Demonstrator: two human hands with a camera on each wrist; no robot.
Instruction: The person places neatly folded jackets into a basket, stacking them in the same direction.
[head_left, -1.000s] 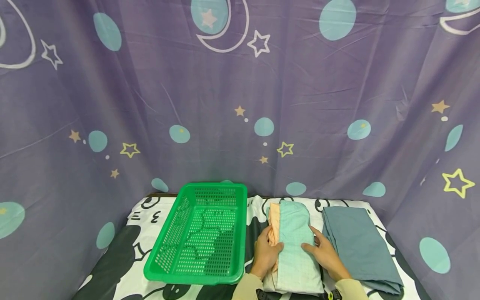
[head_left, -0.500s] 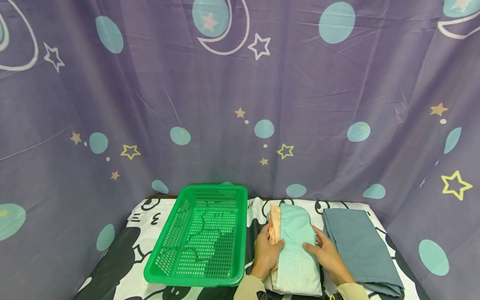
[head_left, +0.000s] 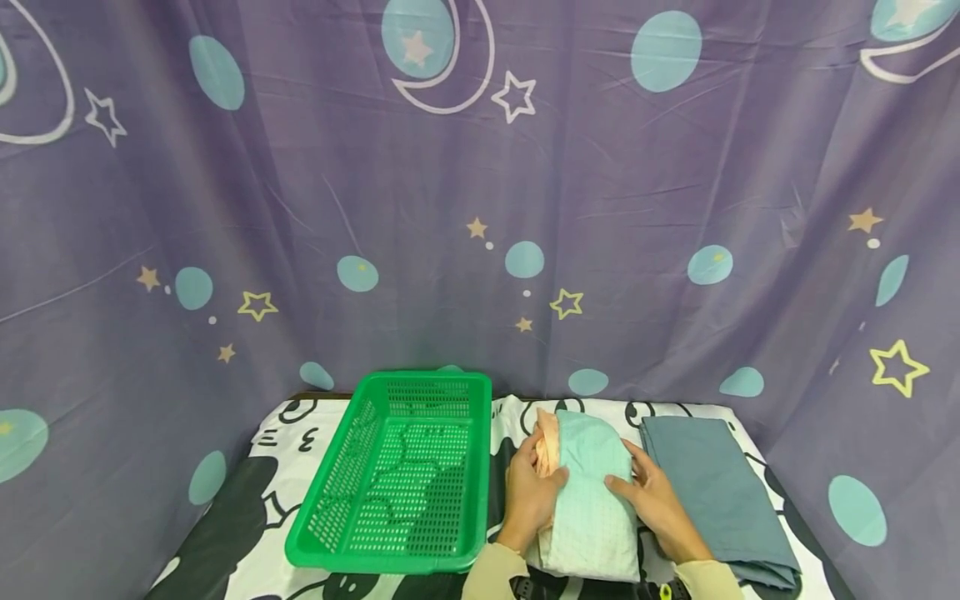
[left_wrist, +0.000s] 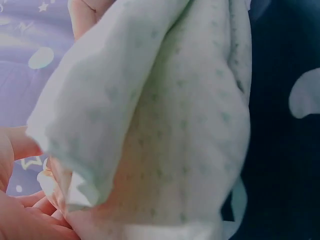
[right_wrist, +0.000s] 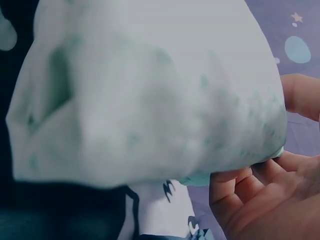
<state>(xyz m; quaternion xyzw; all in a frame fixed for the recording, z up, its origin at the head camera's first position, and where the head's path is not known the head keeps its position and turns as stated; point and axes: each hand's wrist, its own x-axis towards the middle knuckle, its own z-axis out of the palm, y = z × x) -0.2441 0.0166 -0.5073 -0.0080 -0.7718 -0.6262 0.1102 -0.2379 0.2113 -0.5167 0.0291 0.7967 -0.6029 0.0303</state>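
A folded mint-green cloth, fading to white at its near end, is held between both hands in the head view. A peach layer shows along its left side. My left hand grips that left edge, thumb on top and fingers curled beneath. On the opposite edge my right hand pinches the cloth the same way. Up close in the left wrist view, loose layers of the cloth hang with small green marks on pale fabric. The right wrist view has the fingers tucked under the cloth's lower edge.
A green plastic basket with perforated walls stands left of the cloth. To the right lies a folded blue-grey cloth. Beneath everything is a black-and-white patterned cover. A purple curtain hangs close behind and at both sides.
The mint cloth has shifted slightly up and away, its near end rising clear of where it was. Both hands keep their hold on it and move with it. The basket stays put.
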